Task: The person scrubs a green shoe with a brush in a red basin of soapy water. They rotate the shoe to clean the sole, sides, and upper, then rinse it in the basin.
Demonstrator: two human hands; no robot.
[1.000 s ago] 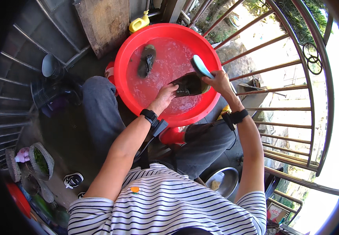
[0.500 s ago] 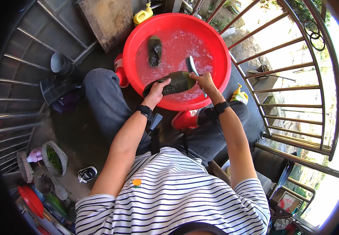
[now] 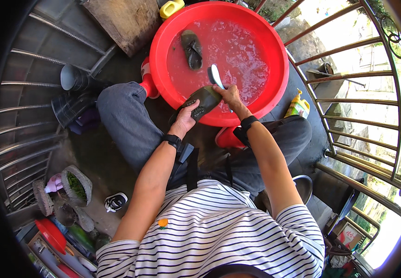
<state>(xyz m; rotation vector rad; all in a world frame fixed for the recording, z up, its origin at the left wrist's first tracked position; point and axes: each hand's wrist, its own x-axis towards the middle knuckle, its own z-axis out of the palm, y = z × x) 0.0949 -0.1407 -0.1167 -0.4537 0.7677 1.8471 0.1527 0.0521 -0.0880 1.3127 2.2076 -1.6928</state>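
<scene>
Over the near rim of a red tub, I hold a dark green lace-up shoe at a slant. My left hand is closed round its lower part, thumb on top near the laces. My right hand is closed at the shoe's upper end and also grips a white-backed scrub brush, whose head points up over the water. The brush handle runs under my fingers. A matching dark shoe lies in the cloudy, sudsy water at the tub's left.
Yellow bottles stand beside the tub, one behind it and one at right. Metal railings bound the right side. Dark rubber boots lie at left. A small black-and-white shoe sits on the floor.
The held shoe has tipped steeper, its upper end raised and its lower end closer to me. Both hands stay on it, and the brush moves with my right hand. The whole view has shifted slightly.
</scene>
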